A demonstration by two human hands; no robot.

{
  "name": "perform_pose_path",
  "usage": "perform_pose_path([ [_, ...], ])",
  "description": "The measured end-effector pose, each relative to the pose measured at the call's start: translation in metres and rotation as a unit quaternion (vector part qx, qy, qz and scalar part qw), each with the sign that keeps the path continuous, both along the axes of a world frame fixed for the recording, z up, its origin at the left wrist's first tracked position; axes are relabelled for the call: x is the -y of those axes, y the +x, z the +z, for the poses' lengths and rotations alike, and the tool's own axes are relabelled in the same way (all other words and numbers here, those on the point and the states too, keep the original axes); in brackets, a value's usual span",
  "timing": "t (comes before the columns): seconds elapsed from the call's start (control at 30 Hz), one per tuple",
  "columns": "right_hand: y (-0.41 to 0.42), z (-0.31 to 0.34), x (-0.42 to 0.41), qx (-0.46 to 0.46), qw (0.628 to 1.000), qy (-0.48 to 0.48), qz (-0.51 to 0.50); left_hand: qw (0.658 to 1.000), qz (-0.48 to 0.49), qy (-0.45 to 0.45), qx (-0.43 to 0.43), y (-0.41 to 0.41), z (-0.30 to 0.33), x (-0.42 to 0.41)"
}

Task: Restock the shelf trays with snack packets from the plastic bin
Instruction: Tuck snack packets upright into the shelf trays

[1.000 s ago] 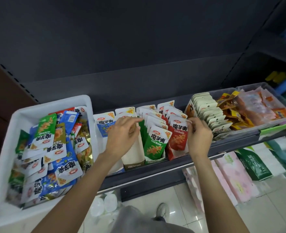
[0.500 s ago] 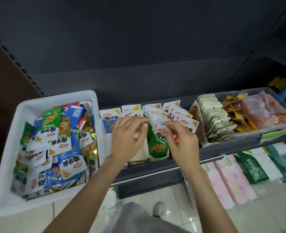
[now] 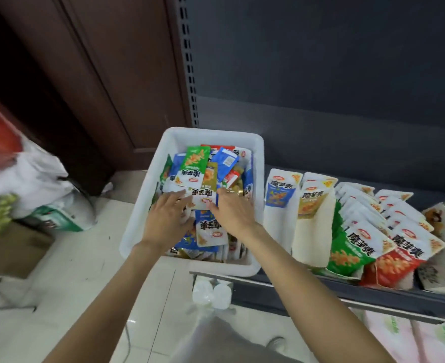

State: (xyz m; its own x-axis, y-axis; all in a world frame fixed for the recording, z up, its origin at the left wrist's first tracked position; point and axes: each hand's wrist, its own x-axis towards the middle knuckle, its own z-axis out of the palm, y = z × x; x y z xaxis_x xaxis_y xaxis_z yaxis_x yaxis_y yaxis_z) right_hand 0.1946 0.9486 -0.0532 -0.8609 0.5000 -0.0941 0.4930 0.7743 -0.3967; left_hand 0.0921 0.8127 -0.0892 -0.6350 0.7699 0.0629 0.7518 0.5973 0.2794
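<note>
A: Where are the snack packets [image 3: 201, 200] sitting right now?

B: Heaped loose in the white plastic bin [image 3: 258, 163], green, blue, yellow and red ones lying flat and crossed over each other. The bin rests at the left end of the shelf, touching the first of the shelf trays [image 3: 277, 224], which I'd guess is so a packet only has to travel a short way sideways

A: And the trays themselves?

B: Packets there stand upright in rows, faces toward the near edge: a blue row [image 3: 279, 195] next to the bin, then a yellow row [image 3: 311, 203], then a green row [image 3: 349, 247] and a red row [image 3: 399, 258] further right. The blue and yellow rows show bare white liner in front, so those look like the ones short of stock

A: What are the hands doing?

B: Both are down in the bin. The left hand [image 3: 167, 218] lies palm down on the pile, fingers spread and nearly straight, pressing on packets and gripping nothing. The right hand [image 3: 233, 212] is just beside it, fingers extended over the heap, its tips touching a white-topped packet [image 3: 203, 197]; I see no pinch there either. It reads as sorting through the heap for a flavour

A: Anything else around?

B: White sacks [image 3: 40, 179] on the tiled floor [image 3: 85, 284] to the left, well apart from the bin
</note>
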Motion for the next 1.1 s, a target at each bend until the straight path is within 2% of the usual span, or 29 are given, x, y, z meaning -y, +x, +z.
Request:
perform_pose_path([
  [0.1, -0.021, -0.012, 0.004, 0.024, 0.998, -0.002, -0.058, 0.999, -0.006, -0.051, 0.017, -0.002, -0.008, -0.002],
  [0.17, -0.028, -0.018, 0.005, -0.004, 0.989, -0.077, -0.124, 0.998, -0.003, -0.051, 0.024, -0.003, -0.009, 0.000],
  [0.23, -0.030, -0.015, 0.005, -0.050, 0.973, -0.138, -0.178, 0.999, -0.002, -0.012, 0.031, -0.004, -0.007, 0.001],
  [0.27, -0.028, -0.010, 0.004, -0.071, 0.968, -0.144, -0.192, 0.999, 0.000, 0.035, 0.035, -0.004, -0.005, 0.001],
  [0.33, -0.017, 0.009, 0.002, -0.114, 0.971, -0.095, -0.187, 0.989, -0.001, 0.145, 0.038, -0.005, 0.003, 0.000],
  [0.4, 0.003, 0.031, -0.003, -0.168, 0.974, 0.014, -0.150, 0.973, -0.039, 0.225, 0.028, -0.006, 0.019, -0.007],
  [0.47, 0.028, 0.054, -0.011, -0.227, 0.966, 0.082, -0.095, 0.961, -0.114, 0.249, 0.030, -0.003, 0.042, -0.018],
  [0.53, 0.055, 0.075, -0.021, -0.267, 0.960, 0.076, -0.043, 0.952, -0.183, 0.240, 0.049, 0.008, 0.063, -0.031],
  [0.6, 0.085, 0.093, -0.031, -0.287, 0.955, 0.072, -0.027, 0.950, -0.202, 0.222, 0.084, 0.027, 0.080, -0.044],
  [0.7, 0.135, 0.109, -0.048, -0.256, 0.959, 0.095, -0.071, 0.939, -0.217, 0.228, 0.138, 0.060, 0.089, -0.069],
  [0.8, 0.173, 0.116, -0.064, -0.234, 0.962, 0.072, -0.121, 0.918, -0.242, 0.254, 0.185, 0.091, 0.086, -0.100],
  [0.93, 0.193, 0.117, -0.085, -0.228, 0.950, 0.156, -0.147, 0.901, -0.232, 0.270, 0.249, 0.126, 0.076, -0.139],
  [1.0, 0.191, 0.108, -0.092, -0.195, 0.950, 0.197, -0.145, 0.907, -0.220, 0.262, 0.246, 0.133, 0.065, -0.149],
  [1.1, 0.182, 0.092, -0.099, -0.164, 0.957, 0.209, -0.121, 0.928, -0.201, 0.240, 0.204, 0.129, 0.043, -0.154],
])
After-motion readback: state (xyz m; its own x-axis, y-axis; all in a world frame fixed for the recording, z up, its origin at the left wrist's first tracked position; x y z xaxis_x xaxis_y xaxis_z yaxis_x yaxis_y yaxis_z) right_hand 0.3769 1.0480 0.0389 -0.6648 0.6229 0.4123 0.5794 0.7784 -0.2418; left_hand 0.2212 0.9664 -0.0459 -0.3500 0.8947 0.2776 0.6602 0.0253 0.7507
